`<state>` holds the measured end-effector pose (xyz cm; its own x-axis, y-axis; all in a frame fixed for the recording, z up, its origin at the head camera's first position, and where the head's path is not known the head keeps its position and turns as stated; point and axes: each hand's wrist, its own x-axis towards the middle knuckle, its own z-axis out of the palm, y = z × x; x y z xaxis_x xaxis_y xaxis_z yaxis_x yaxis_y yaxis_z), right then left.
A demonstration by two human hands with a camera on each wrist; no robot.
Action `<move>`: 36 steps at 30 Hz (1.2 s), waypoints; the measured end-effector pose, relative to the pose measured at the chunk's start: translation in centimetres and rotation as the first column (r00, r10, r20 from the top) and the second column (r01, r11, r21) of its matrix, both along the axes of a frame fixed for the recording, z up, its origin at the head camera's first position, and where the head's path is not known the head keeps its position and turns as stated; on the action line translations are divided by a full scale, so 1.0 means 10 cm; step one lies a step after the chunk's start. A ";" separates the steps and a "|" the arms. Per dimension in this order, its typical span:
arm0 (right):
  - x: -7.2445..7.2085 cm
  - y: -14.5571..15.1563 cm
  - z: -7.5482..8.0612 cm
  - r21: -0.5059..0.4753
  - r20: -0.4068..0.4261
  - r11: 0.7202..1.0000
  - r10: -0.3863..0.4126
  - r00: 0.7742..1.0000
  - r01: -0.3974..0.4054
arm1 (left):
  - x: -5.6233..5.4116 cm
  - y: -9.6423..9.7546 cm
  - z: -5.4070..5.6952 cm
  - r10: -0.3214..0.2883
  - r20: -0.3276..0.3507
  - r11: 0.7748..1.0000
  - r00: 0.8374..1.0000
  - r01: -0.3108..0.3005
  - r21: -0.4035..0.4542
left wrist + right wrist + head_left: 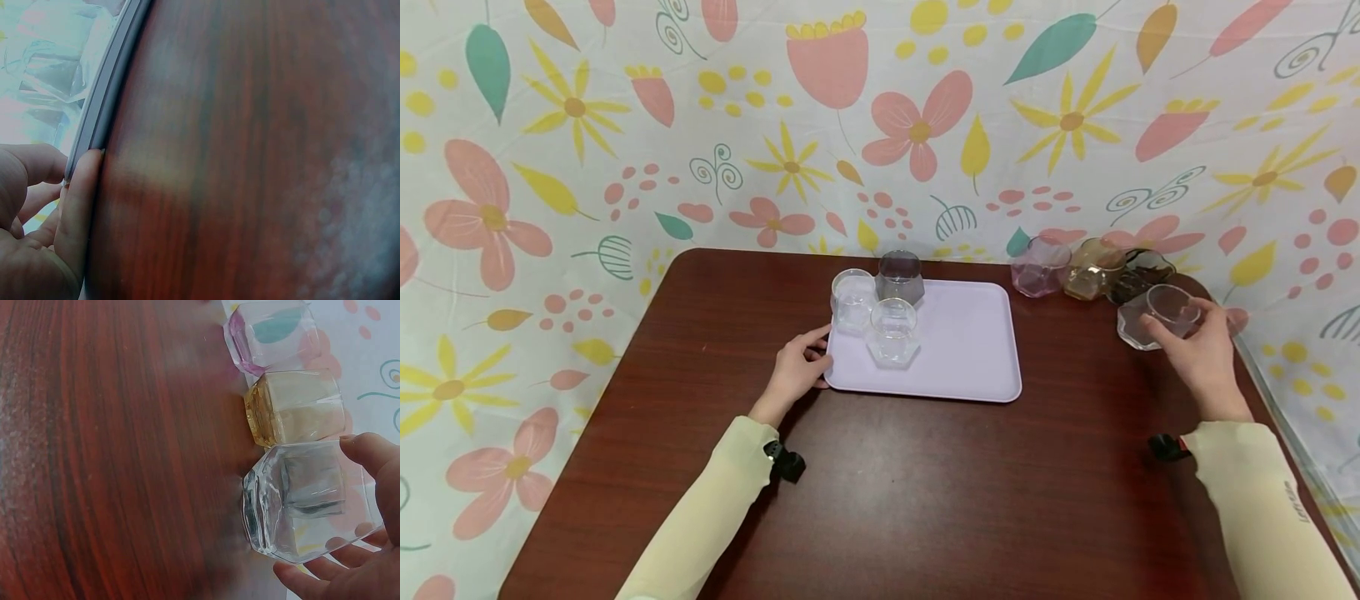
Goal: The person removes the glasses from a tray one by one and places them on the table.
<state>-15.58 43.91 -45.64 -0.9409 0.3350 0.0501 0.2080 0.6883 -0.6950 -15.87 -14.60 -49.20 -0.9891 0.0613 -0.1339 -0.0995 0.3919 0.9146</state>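
Note:
My left hand [797,365] holds the left edge of a pale lilac tray [970,342]. Up close in the left wrist view, thumb and fingers of that hand [44,219] pinch the tray's rim [103,106]. Standing on the tray's left part are two clear glasses, one at the corner [853,304] and one nearer the middle [892,337], plus a grey glass [900,279] behind. Far to the right, my right hand [1206,358] grips a clear faceted glass [1138,323] around its upper part. In the right wrist view, thumb and fingers lie on opposite sides of this glass [300,506].
A pink glass [1040,268], an amber glass [1093,271] and a dark grey glass [1138,271] stand in a row at the table's back right, close beside the gripped one. Behind the brown table [925,500] hangs a flower-patterned cloth [700,125].

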 end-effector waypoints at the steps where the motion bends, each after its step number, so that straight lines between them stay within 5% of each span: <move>1: 0.00 0.00 0.00 -0.003 0.002 1.000 0.001 1.000 -0.001 | 0.00 0.00 0.00 -0.001 0.000 1.000 1.000 0.001 0.000; 25: -0.05 0.02 0.07 -0.008 0.062 0.999 0.033 0.998 -0.033 | 0.00 0.01 0.01 0.000 0.003 1.000 1.000 0.000 0.005; 36: 0.10 -0.01 0.05 -0.058 -0.028 0.997 0.052 0.998 -0.053 | 0.01 0.02 0.03 -0.002 0.022 1.000 1.000 0.002 -0.007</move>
<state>-14.53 43.79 -45.17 -0.9559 0.2881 0.0571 0.1535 0.6558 -0.7392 -15.76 -14.43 -48.87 -0.9858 0.0621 -0.1563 -0.1190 0.3990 0.9092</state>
